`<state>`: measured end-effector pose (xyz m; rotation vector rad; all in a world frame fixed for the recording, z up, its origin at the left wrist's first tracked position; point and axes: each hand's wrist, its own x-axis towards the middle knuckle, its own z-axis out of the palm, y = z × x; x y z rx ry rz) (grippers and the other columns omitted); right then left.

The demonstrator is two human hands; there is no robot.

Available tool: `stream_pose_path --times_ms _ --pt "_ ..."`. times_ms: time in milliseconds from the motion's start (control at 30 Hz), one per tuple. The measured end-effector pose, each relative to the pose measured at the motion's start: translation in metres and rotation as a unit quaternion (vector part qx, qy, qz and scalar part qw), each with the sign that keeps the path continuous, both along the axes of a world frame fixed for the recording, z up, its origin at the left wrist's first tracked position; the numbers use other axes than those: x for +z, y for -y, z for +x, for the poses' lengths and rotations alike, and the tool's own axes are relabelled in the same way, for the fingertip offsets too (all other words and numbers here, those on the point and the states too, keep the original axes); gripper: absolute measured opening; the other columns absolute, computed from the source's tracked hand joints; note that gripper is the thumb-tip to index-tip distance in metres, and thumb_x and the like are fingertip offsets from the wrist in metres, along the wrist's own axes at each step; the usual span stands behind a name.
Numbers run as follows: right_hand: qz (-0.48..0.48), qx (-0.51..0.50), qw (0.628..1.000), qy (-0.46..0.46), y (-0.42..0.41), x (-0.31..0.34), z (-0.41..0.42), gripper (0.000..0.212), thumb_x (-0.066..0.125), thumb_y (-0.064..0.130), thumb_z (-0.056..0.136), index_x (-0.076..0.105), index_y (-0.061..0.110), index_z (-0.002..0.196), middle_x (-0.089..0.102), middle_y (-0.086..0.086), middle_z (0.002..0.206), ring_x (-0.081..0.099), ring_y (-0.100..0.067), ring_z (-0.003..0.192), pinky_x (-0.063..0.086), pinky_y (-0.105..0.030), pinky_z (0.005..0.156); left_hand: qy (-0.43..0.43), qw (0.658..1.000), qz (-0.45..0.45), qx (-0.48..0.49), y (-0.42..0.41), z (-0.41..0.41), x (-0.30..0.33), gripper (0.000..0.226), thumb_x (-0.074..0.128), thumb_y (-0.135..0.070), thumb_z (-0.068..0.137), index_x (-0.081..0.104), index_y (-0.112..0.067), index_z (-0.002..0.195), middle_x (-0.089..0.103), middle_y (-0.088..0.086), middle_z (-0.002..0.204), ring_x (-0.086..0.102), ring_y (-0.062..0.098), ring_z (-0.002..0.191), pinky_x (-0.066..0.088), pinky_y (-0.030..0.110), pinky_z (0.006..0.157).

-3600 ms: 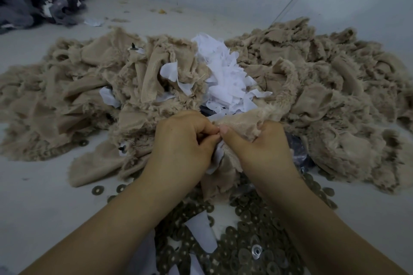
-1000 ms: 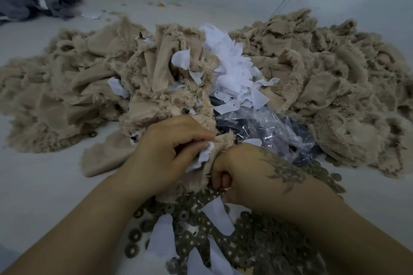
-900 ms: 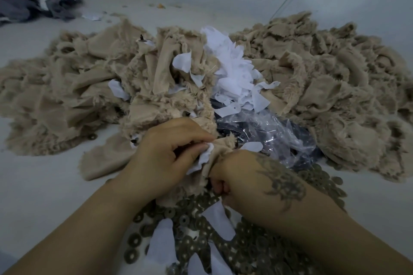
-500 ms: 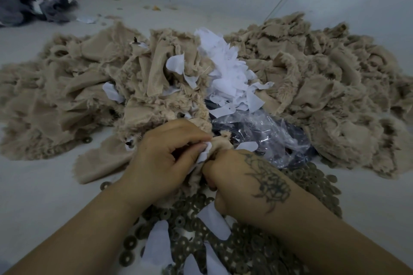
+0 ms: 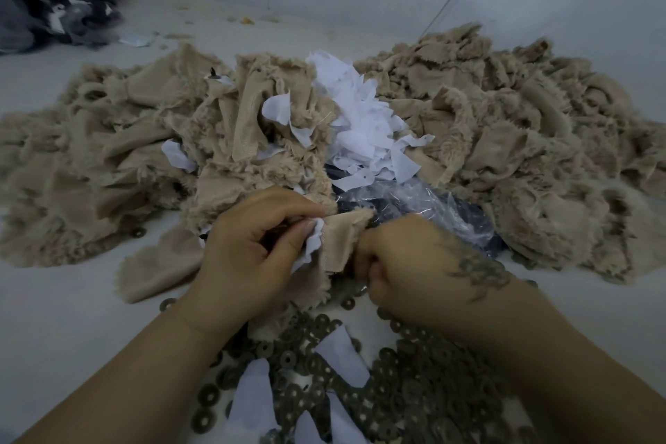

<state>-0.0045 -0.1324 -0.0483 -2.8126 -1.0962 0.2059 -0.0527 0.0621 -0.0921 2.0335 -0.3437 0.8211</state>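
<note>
Head view is showing the left hand [image 5: 248, 252] pinching a white backing slip [image 5: 310, 247] against the beige fabric piece [image 5: 342, 238], held between both hands above the metal discs [image 5: 414, 375], while the right hand [image 5: 411, 263], fingers curled, is gripping its right edge. Judgement: the backing is being peeled off; the next move is calling for a steady pull apart.

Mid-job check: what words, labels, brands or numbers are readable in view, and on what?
No readable text anywhere.
White fabric slip pinched by the left hand: blank on the side showing.
Beige fuzzy fabric piece in the right hand, dark ring-shaped discs, clear plastic bag: no print visible.
Dark tattoo on the right hand: a pattern, no letters legible.
</note>
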Motion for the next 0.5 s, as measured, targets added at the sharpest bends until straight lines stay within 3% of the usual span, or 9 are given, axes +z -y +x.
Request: stream_pose_path --times_ms 100,200,300,400,500 --pt "0.148 -0.072 0.984 0.065 0.004 0.022 0.016 0.027 0.065 0.007 0.078 0.078 0.030 0.078 0.048 0.019 0.053 0.047 0.000 0.049 0.036 -0.009 0.049 -0.011 1.000 -0.015 0.003 0.002 -0.002 0.000 0.027 0.067 -0.012 0.087 0.066 -0.028 0.109 0.064 -0.032 0.104 0.064 -0.007 0.097 0.049 0.010 0.082" --pt "0.285 -0.097 0.950 0.080 0.000 0.020 0.014 0.022 0.068 0.003 0.084 0.081 0.019 0.090 0.059 0.017 0.067 0.054 0.001 0.055 0.042 0.000 0.064 -0.016 1.000 -0.007 -0.002 0.006 -0.005 0.001 0.026 0.073 -0.016 0.082 0.067 -0.028 0.104 0.066 -0.027 0.099 0.066 -0.004 0.087 0.051 0.012 0.074" --pt "0.357 -0.103 0.928 0.014 -0.013 0.003 0.006 0.020 0.071 0.003 0.084 0.081 0.019 0.091 0.068 0.019 0.075 0.062 0.005 0.062 0.047 -0.001 0.067 -0.013 1.000 0.005 -0.005 0.010 -0.006 0.004 0.020 0.076 -0.020 0.079 0.071 -0.024 0.098 0.068 -0.019 0.097 0.066 -0.002 0.082 0.054 0.017 0.070" --pt "0.406 -0.086 0.910 0.015 -0.019 -0.009 0.003 0.020 0.075 0.004 0.083 0.082 0.020 0.093 0.077 0.008 0.087 0.068 0.001 0.071 0.053 -0.007 0.073 -0.008 1.000 0.012 0.009 0.011 -0.007 0.004 0.016 0.077 -0.020 0.077 0.075 -0.016 0.092 0.069 -0.015 0.090 0.067 -0.001 0.080 0.055 0.021 0.069" --pt "0.447 -0.086 0.890 -0.009 -0.019 -0.013 0.002 0.020 0.078 0.005 0.082 0.082 0.022 0.093 0.077 0.010 0.088 0.071 0.001 0.078 0.056 -0.012 0.072 -0.004 1.000 0.007 0.020 0.010 -0.007 0.004 0.012 0.077 -0.020 0.077 0.076 -0.013 0.087 0.071 -0.011 0.087 0.067 0.000 0.078 0.056 0.020 0.069"
